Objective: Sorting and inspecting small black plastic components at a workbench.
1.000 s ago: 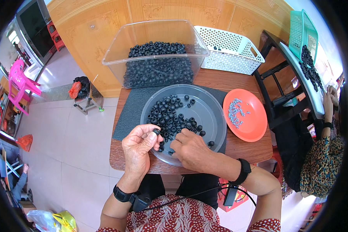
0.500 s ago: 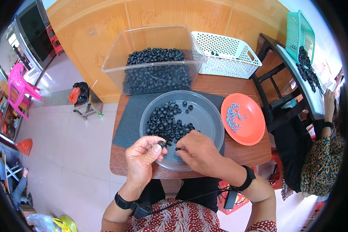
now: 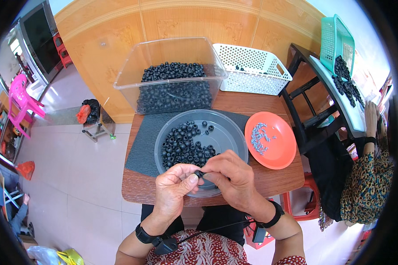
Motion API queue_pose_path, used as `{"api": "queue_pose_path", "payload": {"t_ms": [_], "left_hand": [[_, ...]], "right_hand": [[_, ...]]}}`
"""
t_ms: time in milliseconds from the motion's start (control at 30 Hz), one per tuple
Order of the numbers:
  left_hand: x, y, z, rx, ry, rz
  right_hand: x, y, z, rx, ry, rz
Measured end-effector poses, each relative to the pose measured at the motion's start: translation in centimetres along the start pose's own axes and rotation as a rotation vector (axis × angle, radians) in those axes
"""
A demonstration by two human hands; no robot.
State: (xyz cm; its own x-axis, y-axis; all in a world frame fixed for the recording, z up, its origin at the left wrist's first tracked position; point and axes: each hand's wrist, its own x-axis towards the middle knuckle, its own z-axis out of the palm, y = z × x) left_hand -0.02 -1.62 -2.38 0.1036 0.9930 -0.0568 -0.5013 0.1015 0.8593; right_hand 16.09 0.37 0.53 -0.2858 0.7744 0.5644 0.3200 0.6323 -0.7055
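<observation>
Over the near rim of a round clear basin (image 3: 234, 143), both my hands meet. Thumb and fingers of my left hand (image 3: 177, 184) pinch a small round black bead-like piece (image 3: 199, 174). My right hand (image 3: 231, 179) is closed in a pinch against that same piece; its fingertips hide whatever else they hold. Many loose black round pieces (image 3: 181, 145), with holes in them, lie heaped in the left part of the basin. To its right sits an orange-red plate (image 3: 282, 152) carrying small silvery metal bits (image 3: 259, 139).
Behind the basin stands a clear plastic bin (image 3: 172, 42) of black pieces, beside a white perforated basket (image 3: 252, 81). A dark mat (image 3: 141, 150) covers part of the wooden table (image 3: 274, 181). At right, another person's hand (image 3: 371, 117) rests by a white table with black pieces and a green basket (image 3: 338, 42).
My right hand has come left to my left hand, and their fingertips now meet at the black piece. My left hand has shifted slightly right and down. The whole view has shifted slightly.
</observation>
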Motion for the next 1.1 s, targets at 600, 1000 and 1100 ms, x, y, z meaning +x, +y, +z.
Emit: {"api": "queue_pose_path", "payload": {"t_ms": [600, 1000, 1100], "left_hand": [[-0.1, -0.1, 0.3, -0.205, -0.054, -0.265], [0.5, 0.2, 0.1, -0.050, -0.112, -0.230], [0.6, 0.2, 0.2, -0.014, -0.099, -0.194]], "right_hand": [[-0.7, 0.8, -0.3, 0.023, 0.017, -0.001], [-1.1, 1.7, 0.0, 0.142, 0.045, 0.105], [-1.0, 1.6, 0.1, 0.121, 0.044, 0.107]]}}
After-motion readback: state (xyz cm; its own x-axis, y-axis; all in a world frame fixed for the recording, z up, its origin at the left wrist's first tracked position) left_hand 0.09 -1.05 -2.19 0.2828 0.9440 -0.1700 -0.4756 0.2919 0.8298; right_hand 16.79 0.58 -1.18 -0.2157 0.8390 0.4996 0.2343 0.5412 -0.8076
